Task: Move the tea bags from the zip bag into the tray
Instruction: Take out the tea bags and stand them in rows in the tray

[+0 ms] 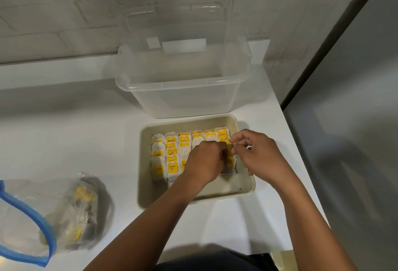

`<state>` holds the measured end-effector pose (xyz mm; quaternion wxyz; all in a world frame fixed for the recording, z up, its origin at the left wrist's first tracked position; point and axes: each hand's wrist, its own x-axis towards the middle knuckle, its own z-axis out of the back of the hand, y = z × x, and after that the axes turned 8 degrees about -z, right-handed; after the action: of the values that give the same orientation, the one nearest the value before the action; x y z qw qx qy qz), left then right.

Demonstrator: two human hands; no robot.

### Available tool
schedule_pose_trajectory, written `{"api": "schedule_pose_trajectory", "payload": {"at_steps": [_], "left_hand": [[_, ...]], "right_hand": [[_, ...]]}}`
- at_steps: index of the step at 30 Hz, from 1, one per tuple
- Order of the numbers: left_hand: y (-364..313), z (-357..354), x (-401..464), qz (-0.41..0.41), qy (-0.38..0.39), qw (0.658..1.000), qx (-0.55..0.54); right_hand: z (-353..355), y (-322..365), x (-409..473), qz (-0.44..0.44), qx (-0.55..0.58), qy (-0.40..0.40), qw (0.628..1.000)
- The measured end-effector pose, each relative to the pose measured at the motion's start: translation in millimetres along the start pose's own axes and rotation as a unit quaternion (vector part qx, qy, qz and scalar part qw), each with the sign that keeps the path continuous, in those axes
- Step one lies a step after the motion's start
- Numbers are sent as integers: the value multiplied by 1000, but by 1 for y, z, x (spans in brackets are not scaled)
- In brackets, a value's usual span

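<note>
Overlapping yellow-tagged tea bags (172, 158) in tray (143, 176)

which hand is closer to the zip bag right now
Left. The left hand is over the middle of the tray, on the side facing the zip bag. The right hand is beyond it, over the tray's right side.

Two bare forearms showed, no sleeves in view up to frame edge. Left hand (204, 160) & right hand (256, 154) were bare: no gloves, rings, watch or bands seen. Nails short where visible, otherwise too blurred to tell. At bottom centre, a strip of dark garment (215, 260), approx. navy/black, plain, no markings seen.
</note>
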<state>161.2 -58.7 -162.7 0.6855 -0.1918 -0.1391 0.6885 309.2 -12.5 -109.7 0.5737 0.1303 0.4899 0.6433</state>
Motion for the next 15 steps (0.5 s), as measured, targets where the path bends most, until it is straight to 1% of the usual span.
{"api": "schedule_pose_trajectory", "payload": {"at_steps": [3, 7, 11, 15], "left_hand": [[0, -2, -1, 8, -10, 1000, -10], [-1, -1, -1, 29, 1, 999, -21], [-3, 2, -1, 44, 14, 999, 1], [-6, 4, -2, 45, -2, 999, 28]], "right_hand": [[1, -1, 0, 2, 0, -1, 1000], [1, -3, 1, 7, -9, -6, 1000], [0, -3, 2, 6, -14, -7, 1000], [0, -3, 2, 5, -4, -6, 1000]]}}
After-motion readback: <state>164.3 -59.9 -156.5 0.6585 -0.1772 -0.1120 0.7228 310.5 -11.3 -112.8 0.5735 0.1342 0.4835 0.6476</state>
